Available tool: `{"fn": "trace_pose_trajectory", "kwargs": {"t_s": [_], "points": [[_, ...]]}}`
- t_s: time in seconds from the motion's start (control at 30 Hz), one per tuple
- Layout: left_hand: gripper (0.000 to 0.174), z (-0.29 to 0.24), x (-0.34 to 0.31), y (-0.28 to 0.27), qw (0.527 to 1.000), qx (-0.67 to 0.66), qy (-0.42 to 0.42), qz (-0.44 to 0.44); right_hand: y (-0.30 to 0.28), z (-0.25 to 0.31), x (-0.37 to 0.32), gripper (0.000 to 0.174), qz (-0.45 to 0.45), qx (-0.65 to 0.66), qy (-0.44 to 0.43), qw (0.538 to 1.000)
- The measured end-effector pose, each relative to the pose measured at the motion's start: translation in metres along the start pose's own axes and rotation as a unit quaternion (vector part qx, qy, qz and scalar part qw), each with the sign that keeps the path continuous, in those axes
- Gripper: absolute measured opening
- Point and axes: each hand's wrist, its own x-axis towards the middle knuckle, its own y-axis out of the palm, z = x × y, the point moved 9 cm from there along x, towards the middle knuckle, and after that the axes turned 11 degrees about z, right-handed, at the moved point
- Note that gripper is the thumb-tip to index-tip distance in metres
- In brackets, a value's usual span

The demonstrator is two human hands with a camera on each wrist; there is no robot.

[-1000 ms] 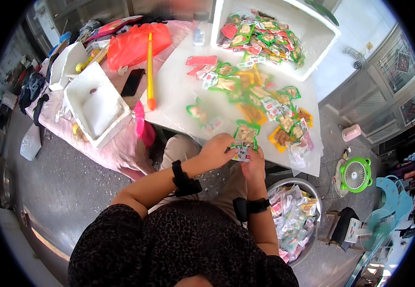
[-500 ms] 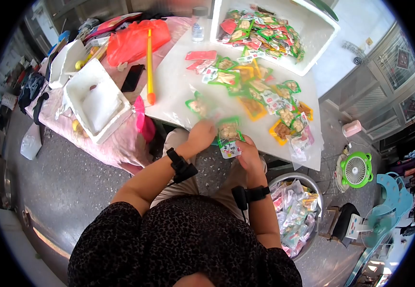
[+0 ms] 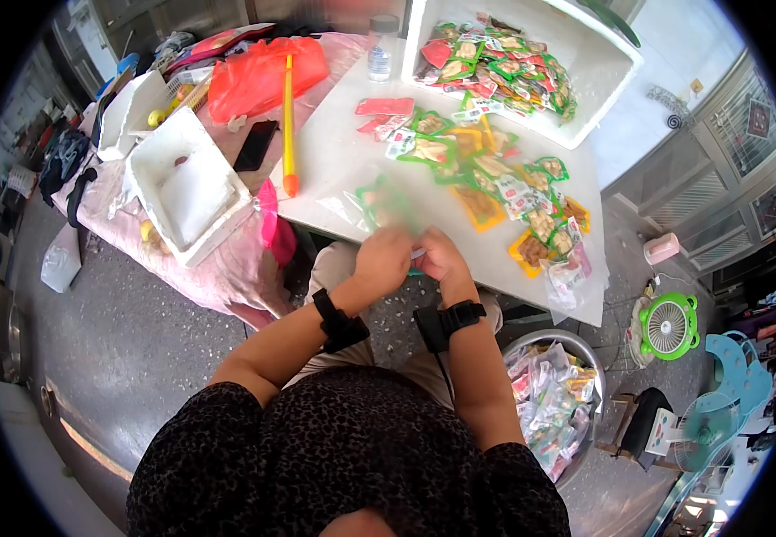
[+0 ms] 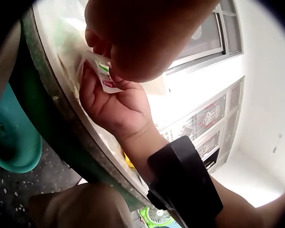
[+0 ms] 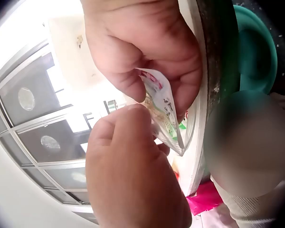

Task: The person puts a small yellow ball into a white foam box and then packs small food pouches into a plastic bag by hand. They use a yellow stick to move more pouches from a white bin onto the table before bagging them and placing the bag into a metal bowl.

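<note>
We have a small packet (image 5: 164, 107) pinched between our two hands, fingers curled in close at its edges. The left hand (image 3: 383, 259) has its fingers bent round one side; the right hand (image 3: 442, 256) grips the other with fingers and thumb. From the head view, our hands mostly hide the packet, at the table's near edge.

Just beyond our hands, a blurred green pack (image 3: 383, 204) lies on the table (image 3: 330, 143). To its right we see a spread of loose packs (image 3: 504, 183), and behind them a white foam box (image 3: 605, 67) holding many more. A bottle (image 3: 382, 55) stands beside the box. Left of our hands lie a yellow stick (image 3: 289, 134) and a phone (image 3: 256, 146); at lower right, a metal basin (image 3: 597, 362) holds bagged packs.
</note>
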Motion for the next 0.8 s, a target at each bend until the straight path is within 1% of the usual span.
{"fn": "trace_pose_trajectory", "kwargs": {"t_s": [0.03,0.1,0.13,0.23,0.3,0.33,0.43,0.47,0.53,0.63,0.7,0.73,0.8], "points": [[0.007,0.003,-0.003,0.002,1.000,0.002,-0.007,0.011,0.009,0.003,-0.001,0.031,0.009,0.011,-0.006,1.000],[0.008,0.011,-0.008,0.005,0.999,0.008,-0.022,0.032,0.018,0.000,-0.004,0.030,0.013,-0.005,0.025,1.000],[0.008,0.009,-0.011,0.002,1.000,0.017,-0.011,0.014,0.021,-0.003,-0.006,0.030,0.015,-0.014,0.041,0.999],[0.009,0.003,-0.016,-0.007,0.999,0.039,0.016,-0.030,0.016,0.002,0.000,0.028,-0.028,-0.141,0.089,0.985],[0.009,0.000,-0.016,-0.011,0.998,0.044,0.022,-0.047,0.022,0.008,0.006,0.026,-0.057,-0.022,-0.038,0.997],[0.009,0.003,-0.015,-0.010,0.998,0.030,0.015,-0.050,0.022,0.011,0.006,0.025,-0.071,0.037,-0.103,0.991],[0.011,0.013,-0.013,-0.007,0.999,-0.002,0.002,-0.046,0.025,-0.003,0.012,0.019,-0.043,0.133,-0.102,0.985],[0.011,0.014,-0.014,-0.006,0.999,-0.005,0.001,-0.036,0.015,-0.009,0.010,0.017,-0.084,0.053,-0.075,0.992],[0.012,0.016,-0.019,-0.005,1.000,-0.010,0.007,-0.029,0.000,-0.010,0.002,0.014,-0.164,-0.106,-0.022,0.980],[0.013,0.013,-0.027,-0.007,0.998,-0.012,0.025,-0.050,0.005,-0.008,-0.009,0.011,-0.156,-0.229,0.074,0.958],[0.016,0.011,-0.030,-0.014,0.996,-0.011,0.041,-0.078,0.007,-0.015,-0.013,0.011,-0.156,-0.097,0.041,0.982],[0.015,0.011,-0.030,-0.015,0.996,-0.010,0.041,-0.079,0.009,-0.019,-0.013,0.012,-0.154,-0.031,0.024,0.987],[0.014,0.010,-0.030,-0.016,0.996,-0.007,0.041,-0.080,0.004,-0.028,0.004,0.012,-0.138,-0.009,-0.044,0.989]]}}
